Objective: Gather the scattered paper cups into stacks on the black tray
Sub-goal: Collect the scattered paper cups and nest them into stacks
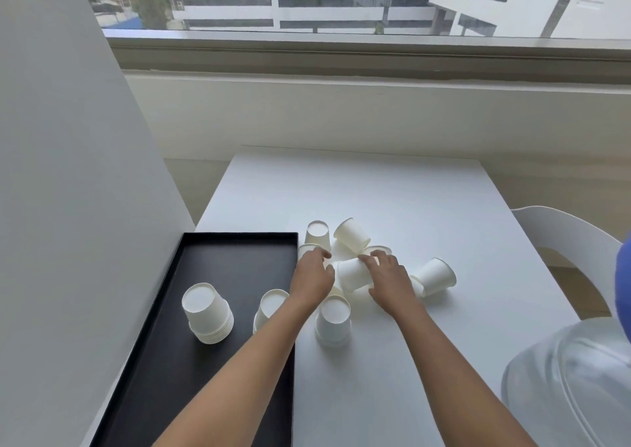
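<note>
**A:** How far along are you?

**B:** Partway, I'd say. My forearms (pixel 246 371) reach in closest, the left one crossing the black tray (pixel 218 262) on the left side of the tabletop (pixel 375 190). Two stacks stand rim-down on that tray. There's a tall stack (pixel 207 313) toward its left and a second stack (pixel 269 305) near its right edge, half hidden behind my arm.

**A:** And your hands?

**B:** My left hand (pixel 312 276) is just past the tray's right rim, fingers laid over a small cup (pixel 305 249). I can't tell whether it's gripping or only touching. Just nearer me stands a short stack (pixel 333 320), rim-down on the tabletop and not yet on the tray. My right hand (pixel 389 276) has its fingers curled over the top of a lying cup (pixel 353 274), thumb on the near side, so it holds that one.

**A:** What's left?

**B:** Behind my hands are an inverted cup (pixel 318 231), a tipped cup (pixel 351 235) and a half-hidden cup (pixel 379 249) peeking out past my right fingers. Farther right lies a pair of lying cups (pixel 435 276), seemingly nested. All of these need stacking and carrying across to the tray, so I judge the job roughly half done.
</note>
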Action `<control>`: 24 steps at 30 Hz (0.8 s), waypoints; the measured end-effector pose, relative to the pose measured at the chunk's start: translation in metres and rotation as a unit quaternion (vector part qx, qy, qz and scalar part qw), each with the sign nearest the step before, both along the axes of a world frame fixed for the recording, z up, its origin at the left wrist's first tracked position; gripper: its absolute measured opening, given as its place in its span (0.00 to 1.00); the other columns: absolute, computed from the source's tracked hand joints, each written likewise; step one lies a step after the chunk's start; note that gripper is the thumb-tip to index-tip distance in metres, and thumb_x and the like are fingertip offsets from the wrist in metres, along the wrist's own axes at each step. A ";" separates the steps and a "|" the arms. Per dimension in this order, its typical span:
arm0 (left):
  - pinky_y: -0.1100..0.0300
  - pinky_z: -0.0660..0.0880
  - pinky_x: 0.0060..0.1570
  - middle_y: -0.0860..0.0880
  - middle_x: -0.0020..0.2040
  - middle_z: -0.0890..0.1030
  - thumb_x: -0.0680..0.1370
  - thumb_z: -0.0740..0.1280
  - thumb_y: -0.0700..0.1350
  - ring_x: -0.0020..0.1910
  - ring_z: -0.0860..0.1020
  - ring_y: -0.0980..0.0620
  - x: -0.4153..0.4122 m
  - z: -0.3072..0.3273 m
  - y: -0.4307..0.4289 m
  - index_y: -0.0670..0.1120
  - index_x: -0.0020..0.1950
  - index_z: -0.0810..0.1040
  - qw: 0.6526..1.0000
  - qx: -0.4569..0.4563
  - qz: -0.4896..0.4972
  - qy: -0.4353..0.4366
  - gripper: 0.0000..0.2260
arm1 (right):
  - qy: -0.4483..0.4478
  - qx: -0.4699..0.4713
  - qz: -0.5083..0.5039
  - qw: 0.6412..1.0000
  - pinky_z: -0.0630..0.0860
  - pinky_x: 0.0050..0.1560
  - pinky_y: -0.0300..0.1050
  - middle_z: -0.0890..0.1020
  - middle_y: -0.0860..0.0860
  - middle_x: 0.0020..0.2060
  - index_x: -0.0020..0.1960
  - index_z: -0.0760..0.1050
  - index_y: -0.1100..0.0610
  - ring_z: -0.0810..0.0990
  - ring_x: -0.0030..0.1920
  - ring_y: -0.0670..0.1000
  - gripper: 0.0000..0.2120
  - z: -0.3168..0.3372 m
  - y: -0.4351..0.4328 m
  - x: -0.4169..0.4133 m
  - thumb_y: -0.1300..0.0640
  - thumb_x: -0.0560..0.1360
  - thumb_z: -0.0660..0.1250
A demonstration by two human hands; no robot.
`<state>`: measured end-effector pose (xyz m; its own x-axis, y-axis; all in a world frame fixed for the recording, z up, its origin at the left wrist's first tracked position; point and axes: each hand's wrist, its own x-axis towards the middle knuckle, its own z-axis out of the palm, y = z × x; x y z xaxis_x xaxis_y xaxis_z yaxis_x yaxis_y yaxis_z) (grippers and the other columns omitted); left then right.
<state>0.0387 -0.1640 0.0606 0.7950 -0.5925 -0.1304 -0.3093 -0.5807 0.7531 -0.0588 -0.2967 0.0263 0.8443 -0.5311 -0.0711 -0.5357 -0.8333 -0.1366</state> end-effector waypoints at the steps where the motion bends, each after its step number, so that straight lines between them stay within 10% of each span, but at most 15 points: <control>1: 0.56 0.72 0.57 0.46 0.64 0.74 0.78 0.60 0.41 0.62 0.73 0.48 0.006 -0.002 -0.004 0.44 0.65 0.72 0.999 0.032 -0.011 0.006 0.15 | -0.001 -0.010 0.003 1.000 0.69 0.59 0.48 0.64 0.52 0.70 0.72 0.59 0.49 0.66 0.66 0.56 0.31 -0.002 -0.001 0.001 0.65 0.72 0.63; 9: 0.51 0.72 0.60 0.42 0.66 0.69 0.77 0.63 0.45 0.65 0.71 0.44 0.025 -0.021 -0.026 0.41 0.70 0.63 0.969 0.219 -0.113 0.036 0.23 | 0.014 -0.032 0.026 0.999 0.66 0.61 0.47 0.64 0.48 0.71 0.72 0.59 0.49 0.64 0.69 0.54 0.29 -0.009 -0.013 0.009 0.59 0.74 0.65; 24: 0.53 0.73 0.51 0.44 0.62 0.71 0.70 0.74 0.48 0.61 0.73 0.44 0.025 -0.051 -0.050 0.43 0.67 0.62 0.946 0.278 -0.164 0.020 0.31 | -0.027 0.016 0.003 0.999 0.67 0.57 0.46 0.73 0.48 0.61 0.66 0.68 0.51 0.72 0.61 0.52 0.28 0.037 -0.031 0.008 0.54 0.68 0.72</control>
<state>0.0640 -0.2140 0.0100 0.5679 -0.6379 -0.5202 -0.5201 -0.7679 0.3739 -0.0504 -0.3275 0.0632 0.8501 -0.5249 -0.0418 -0.5224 -0.8307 -0.1923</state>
